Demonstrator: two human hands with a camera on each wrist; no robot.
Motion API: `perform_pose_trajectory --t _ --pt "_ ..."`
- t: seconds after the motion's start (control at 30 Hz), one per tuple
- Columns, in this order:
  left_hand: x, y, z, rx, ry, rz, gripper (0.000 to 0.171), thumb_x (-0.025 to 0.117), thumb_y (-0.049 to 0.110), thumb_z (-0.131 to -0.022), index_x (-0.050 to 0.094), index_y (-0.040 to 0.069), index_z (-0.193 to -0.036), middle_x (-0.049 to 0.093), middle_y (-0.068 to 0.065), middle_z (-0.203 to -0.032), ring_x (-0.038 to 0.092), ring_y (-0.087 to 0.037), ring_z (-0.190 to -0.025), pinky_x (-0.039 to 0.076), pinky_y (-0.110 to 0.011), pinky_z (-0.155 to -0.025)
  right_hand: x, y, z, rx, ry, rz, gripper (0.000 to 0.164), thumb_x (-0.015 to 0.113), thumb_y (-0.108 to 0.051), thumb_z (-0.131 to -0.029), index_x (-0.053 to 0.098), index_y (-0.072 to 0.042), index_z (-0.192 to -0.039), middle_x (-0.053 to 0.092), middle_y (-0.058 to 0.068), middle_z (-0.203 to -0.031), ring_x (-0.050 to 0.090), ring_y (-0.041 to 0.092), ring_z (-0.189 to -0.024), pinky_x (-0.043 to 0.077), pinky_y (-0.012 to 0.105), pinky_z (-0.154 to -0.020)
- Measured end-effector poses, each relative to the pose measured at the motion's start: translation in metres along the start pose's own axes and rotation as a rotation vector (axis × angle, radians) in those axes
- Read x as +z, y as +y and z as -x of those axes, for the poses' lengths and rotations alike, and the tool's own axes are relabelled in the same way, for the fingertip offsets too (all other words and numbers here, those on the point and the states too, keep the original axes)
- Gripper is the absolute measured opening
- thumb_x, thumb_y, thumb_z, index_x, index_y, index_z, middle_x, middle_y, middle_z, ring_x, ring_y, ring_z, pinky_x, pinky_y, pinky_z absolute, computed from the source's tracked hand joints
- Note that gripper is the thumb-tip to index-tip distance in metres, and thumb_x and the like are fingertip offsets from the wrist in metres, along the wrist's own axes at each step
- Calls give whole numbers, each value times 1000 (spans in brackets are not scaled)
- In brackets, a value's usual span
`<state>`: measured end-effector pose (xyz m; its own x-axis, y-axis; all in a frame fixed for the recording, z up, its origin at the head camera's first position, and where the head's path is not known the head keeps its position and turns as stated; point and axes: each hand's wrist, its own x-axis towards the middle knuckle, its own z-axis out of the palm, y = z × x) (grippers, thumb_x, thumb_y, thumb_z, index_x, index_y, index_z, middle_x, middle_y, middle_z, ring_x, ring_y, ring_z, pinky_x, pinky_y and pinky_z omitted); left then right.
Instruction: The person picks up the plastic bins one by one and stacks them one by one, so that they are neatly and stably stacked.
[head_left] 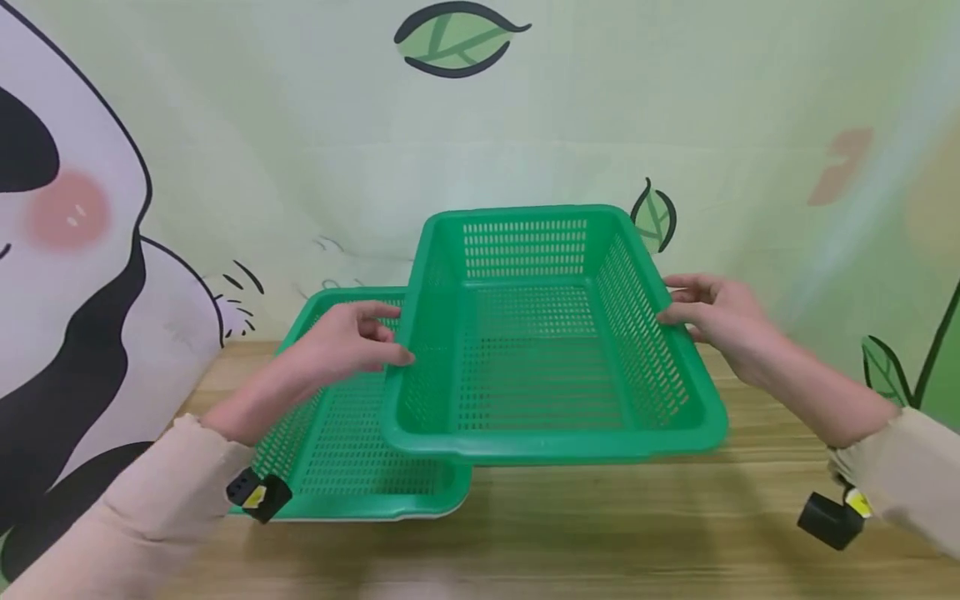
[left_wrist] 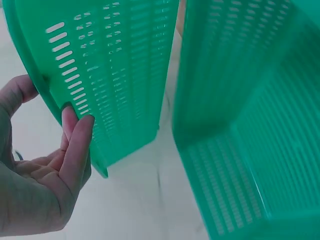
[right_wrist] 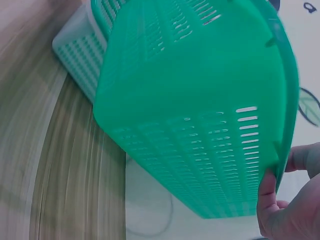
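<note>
A green basket (head_left: 555,447) is held above the table (head_left: 600,533), mid-view. The person's left hand (head_left: 352,337) pinches its rim at nine o'clock between thumb and fingers; the right hand (head_left: 720,318) pinches it likewise at three. At eight o'clock, partly hidden behind it, a second green basket (head_left: 367,505) sits on a pale one (right_wrist: 80,57).

Two green perforated baskets (head_left: 555,446) (head_left: 360,506), one paler basket (right_wrist: 80,55), two hands (head_left: 341,342) (head_left: 727,321), two sleeves (head_left: 135,517) (head_left: 900,475), two black wrist cameras (head_left: 272,498) (head_left: 829,521) and one wooden bench (head_left: 585,533) are seen; on one backdrop (head_left: 525,150), one panda (head_left: 86,275) and three clearly visible leaves (head_left: 457,48) (head_left: 657,218) (head_left: 885,368) are printed.
</note>
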<state>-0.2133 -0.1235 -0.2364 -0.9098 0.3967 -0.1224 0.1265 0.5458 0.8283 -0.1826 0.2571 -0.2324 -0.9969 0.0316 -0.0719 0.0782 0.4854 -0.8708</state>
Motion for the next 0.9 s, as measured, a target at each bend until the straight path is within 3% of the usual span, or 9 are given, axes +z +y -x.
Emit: perform_pose_trajectory --t 0.17,0.4,0.7,0.9 --pt "-18 -8 7 17 2 -22 70 65 13 -79 31 -3 -137 55 -2 -82 52 -13 -76 49 -29 -74 17 -13 0 -21 -17 -30 60 54 -12 -88 27 -1 -141 39 14 -119 41 23 -105 41 42 -94" --pt "-47 -22 14 7 -34 -161 71 65 15 -80 29 -6 -137 56 -7 -88 55 -14 -77 51 -33 -77 41 -32 -4 -57 -48 -67 59 56 -10 -87 31 0 -139 42 15 -118 47 21 -98 49 27 -78" --pt "-81 -52 22 42 -13 -227 67 64 13 -81 32 -9 -135 60 -9 -92 60 -10 -78 53 -32 -73 75 -46 -8 -56 -106 -195 58 57 -5 -85 33 0 -138 43 17 -120 48 24 -103 49 32 -84" --pt "-100 -73 29 11 4 -259 62 60 14 -82 33 -4 -135 57 -13 -105 57 -15 -88 51 -39 -80 98 -53 -9 -52 -136 -282 58 58 -2 -84 34 1 -137 43 15 -119 50 24 -100 48 36 -87"
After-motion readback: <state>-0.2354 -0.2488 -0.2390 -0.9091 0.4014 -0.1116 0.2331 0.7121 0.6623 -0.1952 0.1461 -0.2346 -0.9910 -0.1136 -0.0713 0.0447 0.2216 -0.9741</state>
